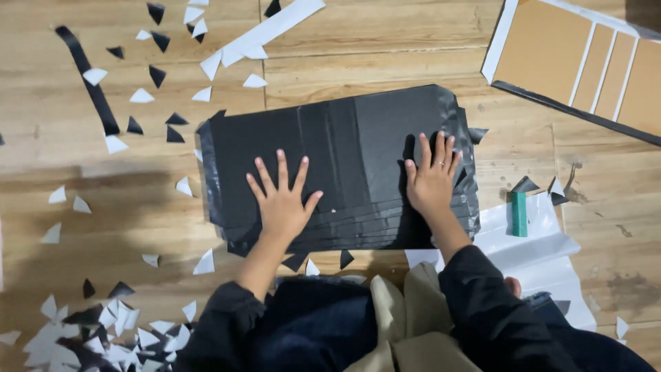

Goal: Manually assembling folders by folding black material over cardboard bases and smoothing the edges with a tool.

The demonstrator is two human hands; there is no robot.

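Here, label by label, is what I saw through the head camera.

Black sheet: the big black covered board [344,165] lay flat on the wooden floor [385,55], right in front of the knees, with both hands on top of it.

Left hand: my left hand [282,203] lay flat near the middle of the board. Its fingers [281,165] were spread wide and held nothing.

Right hand: my right hand [430,182] pressed down by the right edge, where the black covering looked wrinkled. Its fingers were straight and close together, gripping nothing. A ring showed on one finger.

Doing it well: I judged that flat palms worked best here. I would have pushed slowly from the middle out to the edges, so the bumps got squeezed out and the folded edges stayed down.

Watch out: the right edge looked crinkly, so I thought a hard rub could tear it.

Around it: little black and white paper triangles [110,324] lay all over the floor. A green tool [519,213] rested on a white sheet [544,255] to the right. A brown board with white strips [585,58] sat far up on the right.
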